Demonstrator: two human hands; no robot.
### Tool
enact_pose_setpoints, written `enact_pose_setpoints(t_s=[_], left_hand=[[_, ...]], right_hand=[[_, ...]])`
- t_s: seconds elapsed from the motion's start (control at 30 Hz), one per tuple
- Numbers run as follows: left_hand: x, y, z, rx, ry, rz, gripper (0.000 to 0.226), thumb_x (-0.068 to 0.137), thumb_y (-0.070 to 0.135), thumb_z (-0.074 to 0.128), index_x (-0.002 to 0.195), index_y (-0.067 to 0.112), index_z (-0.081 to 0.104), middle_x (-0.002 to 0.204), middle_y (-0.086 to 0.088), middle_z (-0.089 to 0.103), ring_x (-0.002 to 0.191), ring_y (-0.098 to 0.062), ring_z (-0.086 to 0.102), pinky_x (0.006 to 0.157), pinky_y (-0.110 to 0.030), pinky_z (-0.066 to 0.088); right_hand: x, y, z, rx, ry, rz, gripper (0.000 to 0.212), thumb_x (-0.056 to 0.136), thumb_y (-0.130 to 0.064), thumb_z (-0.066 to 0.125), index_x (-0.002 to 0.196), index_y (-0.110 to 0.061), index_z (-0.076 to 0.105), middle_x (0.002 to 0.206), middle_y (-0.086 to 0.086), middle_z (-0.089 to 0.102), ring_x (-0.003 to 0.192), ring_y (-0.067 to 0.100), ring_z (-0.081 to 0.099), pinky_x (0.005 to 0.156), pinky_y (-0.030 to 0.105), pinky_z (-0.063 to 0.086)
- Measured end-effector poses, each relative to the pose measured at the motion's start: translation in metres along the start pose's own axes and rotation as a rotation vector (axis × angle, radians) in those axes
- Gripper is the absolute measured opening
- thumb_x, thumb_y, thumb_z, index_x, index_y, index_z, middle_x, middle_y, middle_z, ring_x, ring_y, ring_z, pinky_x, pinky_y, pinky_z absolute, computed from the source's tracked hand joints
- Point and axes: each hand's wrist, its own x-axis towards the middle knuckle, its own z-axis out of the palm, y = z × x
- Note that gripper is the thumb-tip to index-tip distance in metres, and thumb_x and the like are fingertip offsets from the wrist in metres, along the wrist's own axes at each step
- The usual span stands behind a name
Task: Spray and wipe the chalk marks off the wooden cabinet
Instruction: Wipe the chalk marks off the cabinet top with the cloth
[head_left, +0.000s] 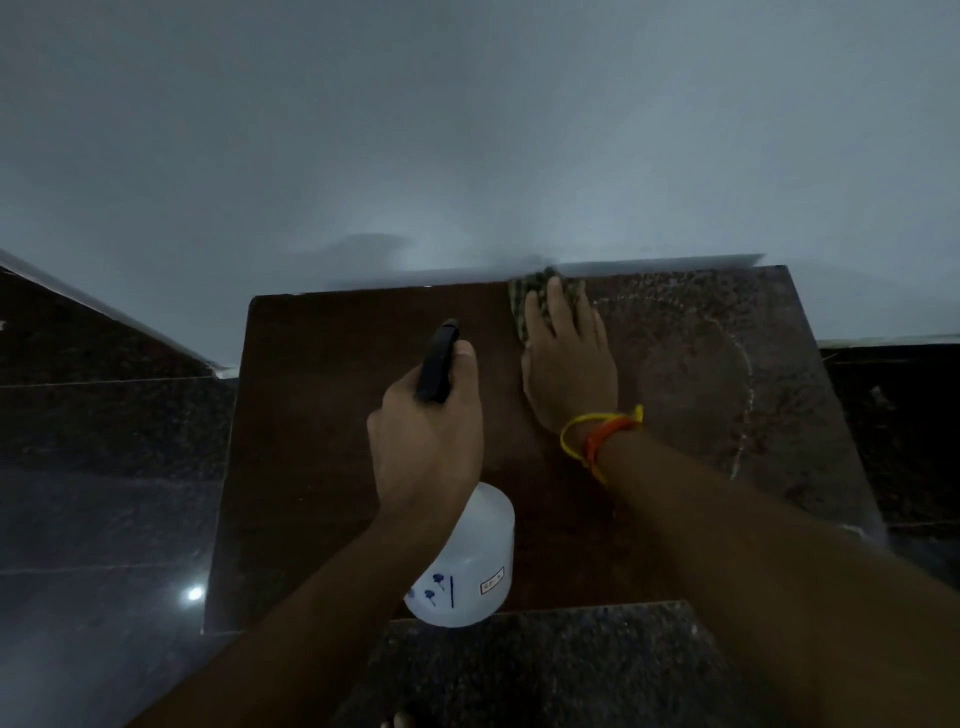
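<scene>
While wiping: the cloth (540, 296) is pressed flat under the straight fingers of the right hand (569, 364).
Bottle: the spray bottle (465, 561) is gripped by the left hand (428, 436).
Tip: the chalk marks (745, 384) should be rubbed on the wet side of the cabinet (322, 415).

Both forearms are bare, with no sleeves showing anywhere along them. The right hand (569, 358) has two thin bands at its wrist: a yellow thread (582, 431) looped loosely, its knotted end sticking up at the outer side and a loose tail hanging below, and an orange thread (605, 436) lying just beside it. The left hand (428, 434) wears nothing
</scene>
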Motion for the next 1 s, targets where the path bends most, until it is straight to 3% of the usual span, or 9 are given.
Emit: enact_pose_setpoints(t_s=[0.1, 0.3, 0.47, 0.6, 0.7, 0.77, 0.9, 1.0], left_hand=[[-0.003, -0.003, -0.001, -0.001, 0.002, -0.005, 0.032, 0.095, 0.047, 0.051, 0.067, 0.030, 0.052, 0.076, -0.010, 0.068, 0.070, -0.031, 0.068, 0.071, -0.051, 0.059], [-0.009, -0.002, -0.002, 0.004, 0.001, 0.005, 0.031, 0.094, 0.047, 0.051, 0.070, 0.028, 0.055, 0.077, -0.011, 0.068, 0.072, -0.031, 0.068, 0.070, -0.052, 0.059], [-0.011, 0.002, 0.013, -0.029, 0.017, 0.006, 0.032, 0.094, 0.049, 0.052, 0.069, 0.029, 0.055, 0.077, -0.010, 0.068, 0.072, -0.027, 0.068, 0.071, -0.053, 0.059], [-0.013, 0.003, 0.022, -0.041, 0.028, 0.011, 0.031, 0.093, 0.050, 0.052, 0.071, 0.029, 0.055, 0.077, -0.007, 0.067, 0.074, -0.025, 0.068, 0.071, -0.053, 0.059], [-0.015, 0.003, 0.025, -0.028, 0.018, 0.024, 0.031, 0.094, 0.050, 0.051, 0.072, 0.028, 0.055, 0.078, -0.008, 0.068, 0.075, -0.027, 0.068, 0.071, -0.053, 0.059], [-0.018, 0.001, 0.025, -0.025, 0.017, 0.032, 0.031, 0.094, 0.049, 0.051, 0.072, 0.028, 0.056, 0.078, -0.008, 0.068, 0.073, -0.024, 0.068, 0.071, -0.052, 0.060], [-0.026, 0.000, 0.030, -0.020, 0.010, 0.024, 0.032, 0.095, 0.047, 0.050, 0.071, 0.027, 0.055, 0.076, -0.009, 0.067, 0.069, -0.024, 0.067, 0.071, -0.051, 0.060], [-0.031, 0.000, 0.034, -0.027, 0.010, 0.022, 0.033, 0.095, 0.048, 0.051, 0.071, 0.026, 0.057, 0.077, -0.011, 0.068, 0.071, -0.027, 0.068, 0.069, -0.052, 0.059]], right_hand=[[0.016, 0.022, -0.007, 0.011, 0.023, 0.050, 0.061, 0.095, -0.026, 0.040, 0.150, -0.014, 0.018, 0.159, 0.010, 0.009, 0.145, 0.036, 0.007, 0.116, 0.047, 0.009], [0.013, 0.086, -0.023, 0.014, 0.073, 0.165, 0.066, 0.085, -0.029, 0.025, 0.147, -0.007, 0.027, 0.156, 0.017, 0.017, 0.142, 0.044, 0.013, 0.116, 0.051, 0.015], [0.007, 0.053, -0.014, 0.023, 0.044, 0.102, 0.059, 0.093, -0.021, 0.038, 0.149, -0.011, 0.021, 0.158, 0.013, 0.011, 0.144, 0.040, 0.007, 0.116, 0.049, 0.010], [0.008, 0.066, -0.013, -0.004, 0.018, -0.011, 0.056, 0.096, -0.022, 0.034, 0.149, -0.013, 0.019, 0.158, 0.012, 0.010, 0.145, 0.036, 0.008, 0.117, 0.048, 0.012], [0.018, 0.104, -0.018, -0.046, 0.025, 0.082, 0.059, 0.093, -0.029, 0.022, 0.149, -0.008, 0.020, 0.157, 0.017, 0.013, 0.143, 0.041, 0.010, 0.117, 0.050, 0.014], [0.019, 0.113, -0.021, -0.020, -0.004, 0.158, 0.057, 0.095, -0.024, 0.031, 0.149, -0.009, 0.019, 0.157, 0.017, 0.010, 0.142, 0.044, 0.010, 0.116, 0.051, 0.014], [-0.007, 0.091, -0.017, 0.002, -0.006, 0.117, 0.067, 0.085, -0.032, 0.019, 0.146, -0.007, 0.027, 0.155, 0.020, 0.017, 0.140, 0.044, 0.018, 0.114, 0.053, 0.021], [-0.057, 0.066, -0.006, 0.045, -0.011, 0.071, 0.062, 0.085, -0.028, 0.026, 0.142, -0.008, 0.036, 0.152, 0.019, 0.028, 0.138, 0.044, 0.025, 0.112, 0.054, 0.027]])
